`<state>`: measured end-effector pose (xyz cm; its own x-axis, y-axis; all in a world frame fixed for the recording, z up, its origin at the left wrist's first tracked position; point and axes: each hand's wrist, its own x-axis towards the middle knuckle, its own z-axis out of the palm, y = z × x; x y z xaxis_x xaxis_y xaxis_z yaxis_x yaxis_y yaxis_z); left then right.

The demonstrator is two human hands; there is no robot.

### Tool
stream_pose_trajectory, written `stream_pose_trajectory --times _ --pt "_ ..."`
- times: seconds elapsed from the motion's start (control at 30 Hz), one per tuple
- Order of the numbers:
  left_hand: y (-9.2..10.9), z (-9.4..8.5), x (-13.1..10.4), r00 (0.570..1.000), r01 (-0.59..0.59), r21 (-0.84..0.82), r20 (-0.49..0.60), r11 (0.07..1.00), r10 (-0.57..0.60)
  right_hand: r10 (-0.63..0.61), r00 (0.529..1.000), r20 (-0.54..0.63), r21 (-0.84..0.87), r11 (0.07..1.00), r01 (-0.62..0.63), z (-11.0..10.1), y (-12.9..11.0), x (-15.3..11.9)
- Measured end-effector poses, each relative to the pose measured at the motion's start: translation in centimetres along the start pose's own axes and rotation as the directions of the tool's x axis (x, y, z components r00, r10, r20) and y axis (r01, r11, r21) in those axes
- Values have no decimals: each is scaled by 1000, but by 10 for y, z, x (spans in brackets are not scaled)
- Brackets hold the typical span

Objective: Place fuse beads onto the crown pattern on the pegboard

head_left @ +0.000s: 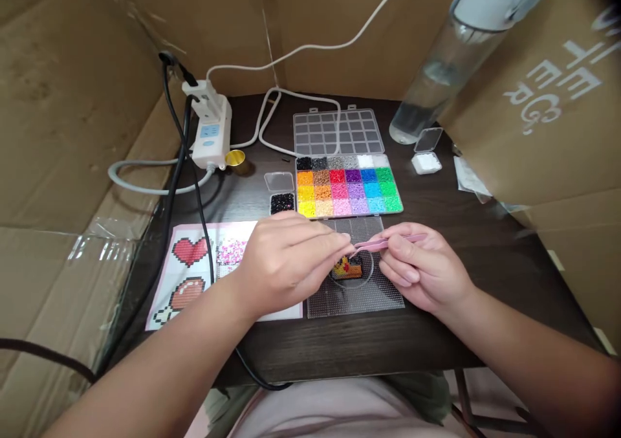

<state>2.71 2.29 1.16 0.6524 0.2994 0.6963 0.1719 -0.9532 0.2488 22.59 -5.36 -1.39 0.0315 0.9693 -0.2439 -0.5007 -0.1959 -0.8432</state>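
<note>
My right hand pinches a pair of pink tweezers, whose tip points left. At that tip, the fingertips of my left hand are pressed together; whatever they hold is hidden or too small to make out. Both hands hover over a clear pegboard lying on the dark table. On the board is a small bead picture in black, yellow, orange and red, with a clear round rim around it. My left hand covers part of the board and of a printed pattern sheet.
A bead box with many colours stands behind the board, its lid open. Small boxes hold black beads and white beads. A water bottle, gold cup, power strip, cables and cardboard walls surround them.
</note>
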Motion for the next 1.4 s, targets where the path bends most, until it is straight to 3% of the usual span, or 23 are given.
stream_pose_trajectory --times 0.4,0.7,1.4 --pt "0 8 0 1000 14 -44 6 999 -14 69 997 20 190 979 -72 -7 0 5" --pt "1 12 -2 997 73 -70 -4 995 -74 89 995 44 202 975 -96 -7 0 6" --pt "0 15 -5 998 68 -49 7 996 -68 91 995 38 223 970 -98 -7 3 7"
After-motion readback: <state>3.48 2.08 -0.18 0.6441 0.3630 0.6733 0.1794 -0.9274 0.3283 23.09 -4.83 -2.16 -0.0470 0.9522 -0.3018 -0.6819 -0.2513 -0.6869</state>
